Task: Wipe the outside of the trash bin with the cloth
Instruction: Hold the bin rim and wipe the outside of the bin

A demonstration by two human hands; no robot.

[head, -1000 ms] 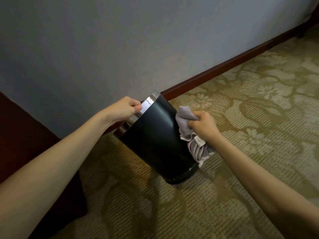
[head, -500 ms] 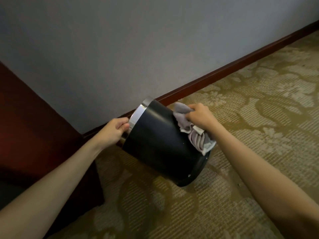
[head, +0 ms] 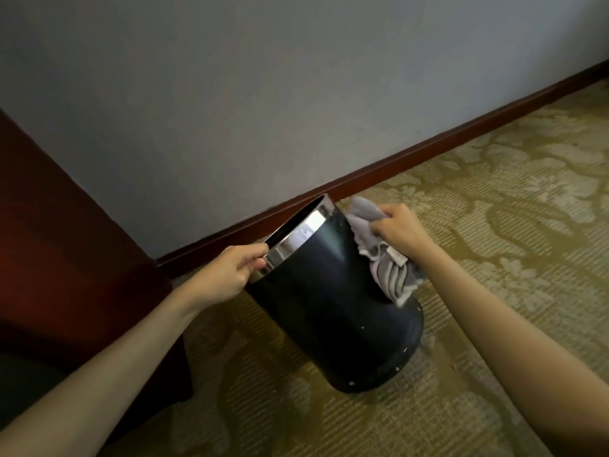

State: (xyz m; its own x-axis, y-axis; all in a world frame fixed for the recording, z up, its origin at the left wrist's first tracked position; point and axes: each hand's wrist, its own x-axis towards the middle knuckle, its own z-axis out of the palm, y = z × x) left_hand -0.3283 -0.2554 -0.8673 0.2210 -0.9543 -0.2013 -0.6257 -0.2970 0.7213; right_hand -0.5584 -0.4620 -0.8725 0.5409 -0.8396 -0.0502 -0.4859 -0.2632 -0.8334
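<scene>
We tilt the bin [head: 333, 301], light and slick, our left hand [head: 227, 275] pinching its rim; our right hand [head: 400, 230] bunches the soft cloth [head: 379, 255] against its side.

Floor is a tan carpet [head: 494, 225] with a big swirly leaf-and-flower pattern in a paler shade, pretty hotel-looking. It runs up to a plain grey-blue wall [head: 263, 94], and there's a dark reddish-brown wooden baseboard [head: 428, 150] running along the bottom of that wall, slanting across the shot. Over on the left edge sits a chunk of dark red-brown wooden furniture [head: 59, 225], standing on the carpet right up against the wall.
</scene>
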